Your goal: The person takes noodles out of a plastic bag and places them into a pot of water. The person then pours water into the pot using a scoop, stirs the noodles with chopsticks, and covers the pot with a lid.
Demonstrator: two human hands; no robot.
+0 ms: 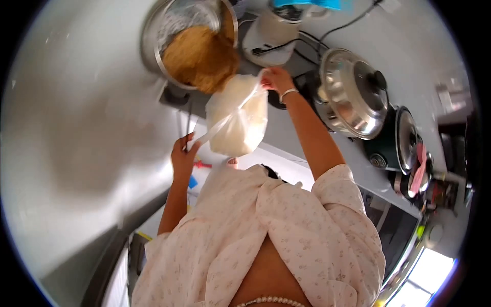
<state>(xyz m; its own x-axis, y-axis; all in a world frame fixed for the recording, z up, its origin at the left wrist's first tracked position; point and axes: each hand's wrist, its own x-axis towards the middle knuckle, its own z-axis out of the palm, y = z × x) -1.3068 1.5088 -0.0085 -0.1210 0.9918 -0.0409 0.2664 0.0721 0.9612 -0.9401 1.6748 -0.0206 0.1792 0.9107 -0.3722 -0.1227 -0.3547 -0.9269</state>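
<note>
The right hand (277,81) is closed on the gathered top of 1 translucent plastic bag (238,128), located just right and near of 1 metal bowl (166,31) containing a brown mass (199,59). The left hand (183,153) grips thin dark sticks (188,122) and the bag's stretched left end. A lidded metal pot (341,94) stands right.

Shirt (317,235): pale pink, loose, small scattered floral print, V-shaped neckline; sleeves (332,187), wide, ending near the elbow; necklace (271,300), round pearly beads; bracelet (288,93), slim, pale, worn on the right
</note>
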